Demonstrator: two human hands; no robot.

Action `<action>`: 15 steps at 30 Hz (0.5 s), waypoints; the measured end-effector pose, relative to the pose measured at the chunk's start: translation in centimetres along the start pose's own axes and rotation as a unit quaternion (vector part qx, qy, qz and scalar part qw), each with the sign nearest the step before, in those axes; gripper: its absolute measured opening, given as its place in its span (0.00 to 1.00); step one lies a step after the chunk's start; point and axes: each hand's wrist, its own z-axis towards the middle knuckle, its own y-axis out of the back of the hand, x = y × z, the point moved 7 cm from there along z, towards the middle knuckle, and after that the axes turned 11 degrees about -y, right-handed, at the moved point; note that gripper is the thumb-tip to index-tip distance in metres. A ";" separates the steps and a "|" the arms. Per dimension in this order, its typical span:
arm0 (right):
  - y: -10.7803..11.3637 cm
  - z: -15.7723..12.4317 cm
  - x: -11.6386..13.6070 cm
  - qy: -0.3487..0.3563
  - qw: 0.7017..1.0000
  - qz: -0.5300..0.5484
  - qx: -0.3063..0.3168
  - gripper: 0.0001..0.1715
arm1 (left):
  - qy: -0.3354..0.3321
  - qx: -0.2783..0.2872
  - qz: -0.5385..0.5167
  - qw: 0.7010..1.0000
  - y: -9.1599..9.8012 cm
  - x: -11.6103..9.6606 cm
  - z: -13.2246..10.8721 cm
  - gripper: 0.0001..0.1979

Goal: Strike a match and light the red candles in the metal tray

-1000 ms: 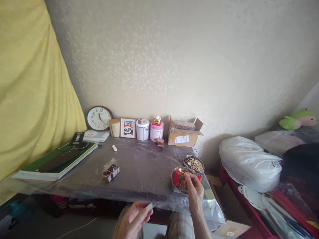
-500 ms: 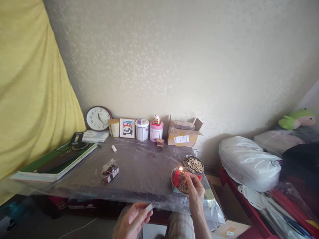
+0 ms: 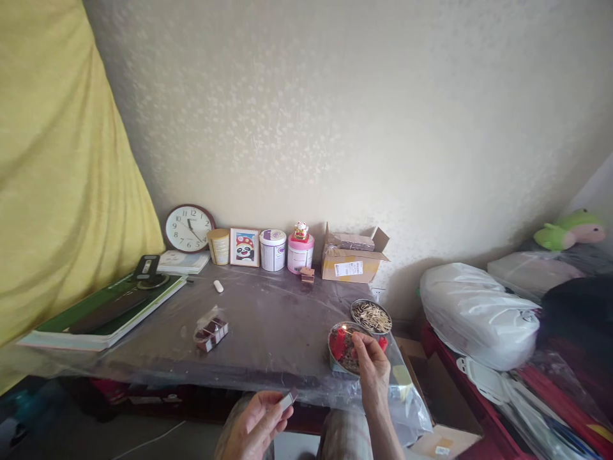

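Note:
Between thumb and fingers my right hand (image 3: 373,367) pinches a burning match (image 3: 348,330), its small flame at the left end. That flame meets the top of a red candle (image 3: 338,345) standing in a round tin (image 3: 334,365) of brown grains. A second red candle (image 3: 382,344) shows partly behind my hand. My left hand (image 3: 263,418) is closed around a small matchbox (image 3: 288,400), low in front of the table edge. Behind the tin sits a round dish of matchsticks (image 3: 371,317).
A wrapped pack of matchboxes (image 3: 211,331) lies on the plastic-covered table (image 3: 272,319). Along the wall stand a clock (image 3: 190,228), a picture frame (image 3: 244,247), canisters (image 3: 272,251) and a cardboard box (image 3: 352,259). White bags (image 3: 479,313) are at the right.
My right hand has shifted slightly left with the match, and the flame looks smaller and lower at the candle top. My left hand stays in place with the matchbox.

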 end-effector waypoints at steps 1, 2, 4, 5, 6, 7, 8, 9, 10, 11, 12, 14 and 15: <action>0.1 0.0 0.0 0.001 1.000 -0.001 -0.002 0.21 | 0.001 -0.002 0.003 1.000 0.0 0.0 0.0 0.19; 0.1 0.0 0.0 0.001 1.000 -0.002 -0.003 0.20 | 0.000 -0.004 0.004 1.000 0.0 0.0 0.0 0.19; 0.1 0.1 0.0 0.002 1.000 0.000 -0.004 0.20 | -0.001 -0.002 0.003 1.000 -0.1 0.0 0.0 0.19; 0.1 0.1 0.0 0.001 1.000 0.001 -0.004 0.20 | -0.002 0.000 0.001 1.000 -0.1 0.0 0.0 0.19; 0.1 0.0 0.0 0.000 1.000 0.002 -0.003 0.20 | -0.001 0.002 -0.001 1.000 -0.2 0.1 0.0 0.19; 0.1 0.0 0.0 -0.001 1.000 0.004 -0.002 0.20 | -0.001 0.003 -0.003 1.000 -0.2 0.1 0.0 0.18; 0.1 0.0 0.0 -0.003 1.000 0.005 -0.001 0.21 | -0.001 0.002 -0.005 1.000 -0.1 0.1 0.0 0.18; 0.0 0.0 0.0 -0.005 1.000 0.006 0.000 0.21 | -0.002 0.003 -0.007 1.000 -0.1 0.2 0.0 0.18; 0.0 0.0 -0.1 -0.007 1.000 0.008 0.001 0.21 | -0.002 0.002 -0.007 1.000 0.0 0.2 0.0 0.18; 0.0 -0.1 -0.1 -0.009 1.000 0.010 0.002 0.21 | -0.002 0.001 -0.007 1.000 0.0 0.3 0.0 0.18; 0.0 -0.1 -0.1 -0.011 1.000 0.011 0.002 0.22 | -0.002 0.001 -0.007 1.000 0.1 0.3 0.0 0.18; 0.0 -0.2 -0.1 -0.016 1.000 0.015 0.000 0.22 | -0.002 0.003 -0.008 1.000 0.2 0.4 0.1 0.18; 0.0 -0.3 -0.1 -0.020 1.000 0.018 0.000 0.23 | 0.000 0.005 -0.009 1.000 0.2 0.5 0.1 0.18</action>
